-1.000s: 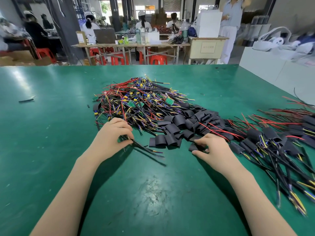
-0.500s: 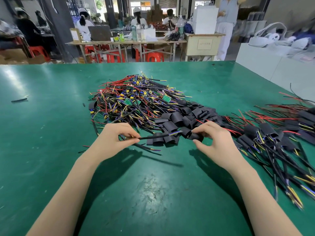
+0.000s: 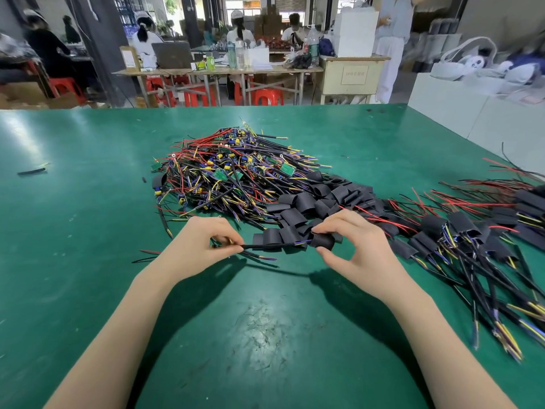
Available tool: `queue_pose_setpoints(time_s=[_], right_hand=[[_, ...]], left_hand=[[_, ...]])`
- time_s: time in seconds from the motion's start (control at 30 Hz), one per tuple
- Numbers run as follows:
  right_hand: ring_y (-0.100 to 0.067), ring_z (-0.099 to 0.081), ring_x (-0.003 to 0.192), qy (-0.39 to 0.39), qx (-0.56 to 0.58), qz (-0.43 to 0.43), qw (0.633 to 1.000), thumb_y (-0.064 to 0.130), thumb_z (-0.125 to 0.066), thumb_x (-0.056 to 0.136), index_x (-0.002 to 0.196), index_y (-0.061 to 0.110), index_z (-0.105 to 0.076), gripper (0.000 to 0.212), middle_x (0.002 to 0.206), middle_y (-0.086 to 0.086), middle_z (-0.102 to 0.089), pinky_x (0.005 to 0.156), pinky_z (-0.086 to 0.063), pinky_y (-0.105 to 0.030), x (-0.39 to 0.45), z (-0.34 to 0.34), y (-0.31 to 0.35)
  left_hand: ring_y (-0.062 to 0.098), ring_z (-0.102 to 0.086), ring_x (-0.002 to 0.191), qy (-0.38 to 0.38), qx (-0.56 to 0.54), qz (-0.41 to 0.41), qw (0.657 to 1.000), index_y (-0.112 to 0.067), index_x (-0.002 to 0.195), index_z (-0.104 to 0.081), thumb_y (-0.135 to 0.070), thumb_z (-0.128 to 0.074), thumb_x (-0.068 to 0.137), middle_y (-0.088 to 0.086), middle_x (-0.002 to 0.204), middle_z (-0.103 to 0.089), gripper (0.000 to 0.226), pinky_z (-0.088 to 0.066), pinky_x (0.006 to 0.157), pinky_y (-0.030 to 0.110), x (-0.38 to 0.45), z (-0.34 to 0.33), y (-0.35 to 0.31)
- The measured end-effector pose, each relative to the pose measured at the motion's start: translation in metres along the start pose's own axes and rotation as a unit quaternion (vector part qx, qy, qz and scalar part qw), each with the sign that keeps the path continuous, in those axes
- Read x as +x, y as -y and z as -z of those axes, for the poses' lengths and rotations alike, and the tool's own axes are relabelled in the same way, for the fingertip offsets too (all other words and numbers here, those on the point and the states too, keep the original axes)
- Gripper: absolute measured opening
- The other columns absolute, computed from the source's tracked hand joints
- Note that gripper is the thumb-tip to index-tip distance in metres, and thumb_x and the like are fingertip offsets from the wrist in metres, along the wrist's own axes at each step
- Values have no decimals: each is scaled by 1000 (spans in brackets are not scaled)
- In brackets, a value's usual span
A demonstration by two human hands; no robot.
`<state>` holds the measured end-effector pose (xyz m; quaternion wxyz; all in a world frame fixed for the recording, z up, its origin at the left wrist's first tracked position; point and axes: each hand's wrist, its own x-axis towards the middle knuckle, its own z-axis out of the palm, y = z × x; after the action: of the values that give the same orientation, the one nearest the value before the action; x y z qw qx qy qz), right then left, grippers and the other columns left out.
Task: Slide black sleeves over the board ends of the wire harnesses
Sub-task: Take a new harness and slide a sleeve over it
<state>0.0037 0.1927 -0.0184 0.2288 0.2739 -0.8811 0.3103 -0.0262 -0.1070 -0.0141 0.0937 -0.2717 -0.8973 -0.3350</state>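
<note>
Black sleeve (image 3: 323, 241) in right fingers (image 3: 324, 228) | harness (image 3: 265, 246) pinched by left hand (image 3: 200, 246)

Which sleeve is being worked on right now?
Start at the green table, then the loose sleeves beside the wire pile. The sleeve is the one lifted off the table, pinched by the right hand, with a harness pointing into it.

Bare green table (image 3: 265, 335) near the body; harness pile (image 3: 230, 175), loose sleeves (image 3: 318, 199) beyond, perhaps touching.
</note>
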Motion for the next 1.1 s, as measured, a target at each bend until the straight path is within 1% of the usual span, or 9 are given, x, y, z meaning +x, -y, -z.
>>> queue_pose_setpoints(time_s=[0.1, 0.3, 0.43, 0.6, 0.77, 0.83, 0.93, 1.0, 1.1], right_hand=[[-17, -59, 94, 21, -93, 25, 995, 13, -78, 73, 99, 16, -69, 28, 99, 4, -64, 81, -41, -35, 0, -2, 4], [-22, -64, 84, 65, -167, 41, 983, 13, -80, 68, 88, 17, -71, 22, 88, 3, -67, 80, -44, -40, 2, -7, 11], [-21, -63, 87, 98, -185, 45, 977, 16, -77, 68, 91, 18, -72, 23, 89, 4, -67, 82, -43, -39, 2, -10, 12], [-15, -57, 99, 135, -167, 5, 977, 28, -70, 78, 103, 24, -69, 26, 100, 9, -63, 89, -28, -28, 1, -8, 9], [-17, -60, 96, 126, -141, 16, 982, 25, -74, 74, 100, 21, -70, 26, 97, 6, -65, 87, -36, -34, 2, -14, 18], [-16, -59, 98, 145, -146, 17, 978, 27, -71, 75, 102, 23, -69, 27, 98, 7, -64, 87, -33, -31, 2, -18, 20], [-12, -54, 102, 164, -157, 0, 974, 32, -65, 79, 105, 28, -65, 27, 100, 10, -60, 84, -26, -25, 2, -18, 17], [-12, -53, 101, 165, -144, -12, 976, 33, -66, 80, 105, 28, -65, 26, 99, 11, -59, 81, -26, -25, 1, -16, 14], [-14, -51, 97, 165, -134, -12, 977, 33, -67, 80, 105, 27, -66, 26, 100, 10, -60, 78, -30, -26, 1, -16, 14]], left_hand=[[10, -64, 69, 16, 6, -1, 1000, -16, 82, -78, -9, -81, 78, -6, 79, -69, 8, -54, 72, 28, 0, -3, -2], [10, -64, 69, 44, 29, 6, 999, -17, 82, -79, -12, -80, 79, -6, 80, -69, 6, -55, 74, 36, 1, -7, -4], [9, -62, 67, 59, 46, -9, 997, -18, 82, -79, -14, -80, 80, -4, 79, -69, 4, -53, 72, 35, 2, -15, -10], [10, -62, 66, 29, 6, 15, 999, -18, 80, -79, -14, -81, 78, -4, 76, -68, 5, -53, 70, 34, 3, -19, -14], [7, -62, 67, 41, -58, -4, 997, -16, 82, -79, -14, -82, 78, -3, 76, -69, 5, -42, 63, 12, 3, -32, -27], [2, -62, 79, 59, -51, -32, 996, -15, 89, -77, -17, -81, 79, -7, 83, -71, 11, -37, 69, 5, 3, -40, -34], [1, -57, 98, 78, -36, -23, 996, -23, 112, -66, -28, -83, 76, -15, 102, -68, 39, -33, 79, 2, 5, -31, -32], [2, -55, 98, 105, -11, 3, 994, -28, 117, -58, -35, -86, 71, -17, 106, -62, 54, -34, 77, 2, 4, -17, -21], [6, -57, 84, 144, 21, 45, 988, -32, 105, -62, -36, -87, 68, -15, 98, -62, 46, -38, 69, 6, -2, -4, -9]])
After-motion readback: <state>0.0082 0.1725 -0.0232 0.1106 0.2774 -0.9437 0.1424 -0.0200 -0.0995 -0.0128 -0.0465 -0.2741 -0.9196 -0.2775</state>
